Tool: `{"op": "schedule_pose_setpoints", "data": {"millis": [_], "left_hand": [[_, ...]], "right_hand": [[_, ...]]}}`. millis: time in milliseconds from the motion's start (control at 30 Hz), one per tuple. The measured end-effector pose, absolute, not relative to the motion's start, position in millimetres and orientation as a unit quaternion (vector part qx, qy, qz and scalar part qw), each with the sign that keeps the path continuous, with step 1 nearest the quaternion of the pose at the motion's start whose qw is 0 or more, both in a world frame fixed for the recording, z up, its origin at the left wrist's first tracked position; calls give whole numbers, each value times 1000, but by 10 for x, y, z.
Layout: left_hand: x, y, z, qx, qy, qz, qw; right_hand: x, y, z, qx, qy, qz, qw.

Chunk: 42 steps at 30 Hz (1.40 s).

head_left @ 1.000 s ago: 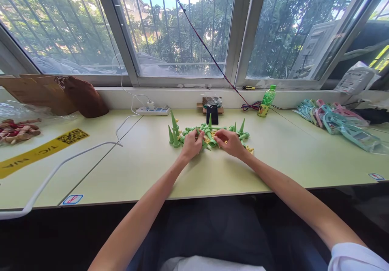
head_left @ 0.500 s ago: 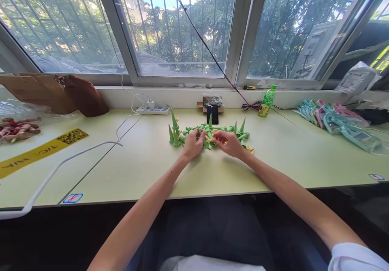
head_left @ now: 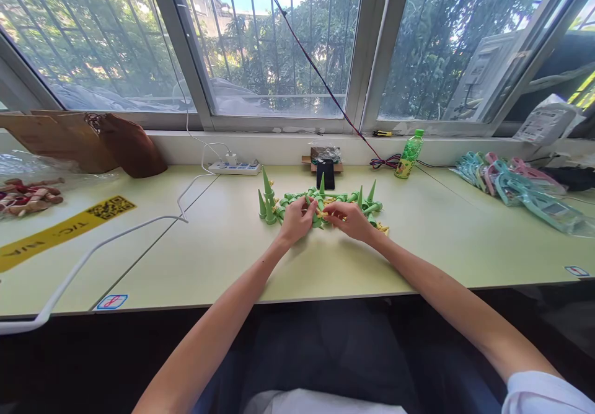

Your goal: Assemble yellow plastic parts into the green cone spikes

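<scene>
Green plastic cones (head_left: 268,203) and small yellow plastic pieces (head_left: 383,229) lie in a heap at the middle of the table, some cones standing point up. At the near side of the heap, my left hand (head_left: 295,219) is closed around a green cone (head_left: 307,201), partly hidden by the fingers. Just right of it, my right hand (head_left: 352,220) pinches a small yellow piece (head_left: 321,214) between thumb and fingertips. This piece is close to the cone in my left hand; I cannot tell whether they touch.
Behind the heap lie a black phone (head_left: 325,174) and a small carton (head_left: 338,154). A green-capped bottle (head_left: 409,154) stands back right, near bagged pastel straps (head_left: 515,181). At left are a power strip (head_left: 235,168), white cable (head_left: 139,222), brown pouch (head_left: 132,147) and bagged dolls (head_left: 30,197).
My right hand has picked up a small yellow piece and brought it left toward the cone in my left hand. The left hand has stayed nearly still, gripping the cone.
</scene>
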State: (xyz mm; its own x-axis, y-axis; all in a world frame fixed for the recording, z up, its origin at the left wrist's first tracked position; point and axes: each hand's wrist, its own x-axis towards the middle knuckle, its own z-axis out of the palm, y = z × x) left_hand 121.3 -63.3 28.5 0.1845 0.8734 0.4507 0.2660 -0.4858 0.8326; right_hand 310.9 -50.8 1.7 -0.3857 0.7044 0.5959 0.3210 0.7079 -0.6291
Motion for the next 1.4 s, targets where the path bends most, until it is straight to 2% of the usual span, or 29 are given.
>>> {"op": "schedule_pose_setpoints", "data": {"millis": [533,900,1400], "left_hand": [[1227,-658,293,713,407,484,302],[1222,-606,229,753,403,481,200],[1229,-623,229,754,394,477,222]], "right_hand": [[3110,-520,17,-329,-809,209,440],[3094,-575,80,-340,-821,192,416],[3099,-571,86,-356,-834,171,386]]}}
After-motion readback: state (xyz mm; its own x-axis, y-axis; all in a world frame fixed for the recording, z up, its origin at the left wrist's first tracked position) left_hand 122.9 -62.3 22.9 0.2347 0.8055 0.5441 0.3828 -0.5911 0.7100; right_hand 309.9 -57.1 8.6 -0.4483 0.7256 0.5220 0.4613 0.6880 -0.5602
